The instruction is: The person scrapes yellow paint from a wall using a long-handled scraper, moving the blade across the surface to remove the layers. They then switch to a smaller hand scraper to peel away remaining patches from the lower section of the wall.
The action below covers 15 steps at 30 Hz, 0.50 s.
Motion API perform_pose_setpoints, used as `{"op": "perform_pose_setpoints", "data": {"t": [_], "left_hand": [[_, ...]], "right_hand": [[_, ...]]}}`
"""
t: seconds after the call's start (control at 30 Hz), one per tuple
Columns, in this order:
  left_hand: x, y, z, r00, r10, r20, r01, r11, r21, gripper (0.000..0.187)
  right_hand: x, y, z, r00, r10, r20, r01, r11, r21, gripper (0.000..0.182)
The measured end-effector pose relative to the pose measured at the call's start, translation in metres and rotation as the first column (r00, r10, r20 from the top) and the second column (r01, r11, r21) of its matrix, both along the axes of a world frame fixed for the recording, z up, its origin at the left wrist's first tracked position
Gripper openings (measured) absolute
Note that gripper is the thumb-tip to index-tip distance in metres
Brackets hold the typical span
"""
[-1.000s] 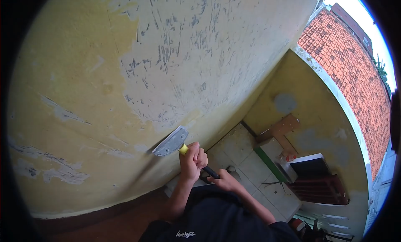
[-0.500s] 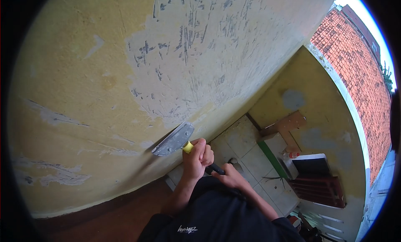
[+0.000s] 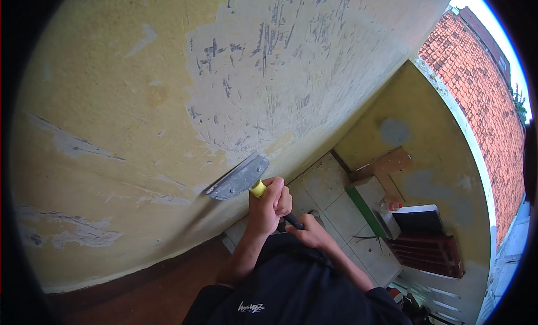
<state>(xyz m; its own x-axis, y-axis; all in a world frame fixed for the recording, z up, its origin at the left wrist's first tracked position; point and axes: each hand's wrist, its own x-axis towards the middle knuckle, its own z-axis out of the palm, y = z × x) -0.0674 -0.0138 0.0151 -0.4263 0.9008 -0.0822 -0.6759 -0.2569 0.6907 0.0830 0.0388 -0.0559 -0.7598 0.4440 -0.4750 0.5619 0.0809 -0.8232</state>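
Observation:
A wide scraper (image 3: 238,177) with a grey, plaster-smeared metal blade and a yellow collar lies up against the wall (image 3: 129,112). My left hand (image 3: 270,204) is wrapped round its handle just behind the collar. Lower down, my right hand (image 3: 309,232) grips the black end of the same handle. The blade's long edge slants across the wall, at the lower border of a large pale patch (image 3: 269,84) where the yellow paint is off and dark streaks show. Smaller bare spots and scratches mark the yellow paint to the left.
White floor tiles (image 3: 316,185) run along the wall's foot. To the right, a green-edged white ledge (image 3: 370,204) holds a clear bottle with a red cap (image 3: 394,206). A dark red slatted object (image 3: 426,255) is beside it. Beyond the low wall lies a tiled roof (image 3: 471,89).
Both hands and the scraper have moved slightly up and to the right, the blade staying close to the wall. The pale patch sits further right in view. Both grips are unchanged.

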Motion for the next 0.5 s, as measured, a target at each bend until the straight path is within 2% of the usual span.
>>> {"op": "perform_pose_setpoints", "data": {"t": [0.17, 0.27, 0.37, 0.5], "left_hand": [[-0.006, 0.007, 0.019, 0.995, -0.027, -0.094, 0.024, 0.999, -0.026, 0.039], [-0.005, 0.006, 0.013, 0.992, -0.023, -0.123, 0.018, 0.999, -0.044, 0.04], [-0.002, 0.004, -0.008, 0.999, 0.009, -0.051, -0.011, 0.999, -0.036, 0.04], [0.001, 0.001, -0.012, 0.998, 0.029, -0.047, -0.031, 0.998, -0.055, 0.041]], "right_hand": [[-0.009, -0.002, 0.005, 0.998, -0.048, -0.044, 0.049, 0.998, 0.028, 0.038], [-0.01, -0.004, -0.006, 0.998, -0.056, -0.039, 0.057, 0.998, 0.021, 0.038], [-0.007, -0.008, -0.02, 0.998, -0.062, -0.027, 0.063, 0.998, 0.009, 0.038], [-0.006, -0.007, -0.015, 0.998, -0.061, -0.032, 0.061, 0.998, 0.014, 0.038]]}}
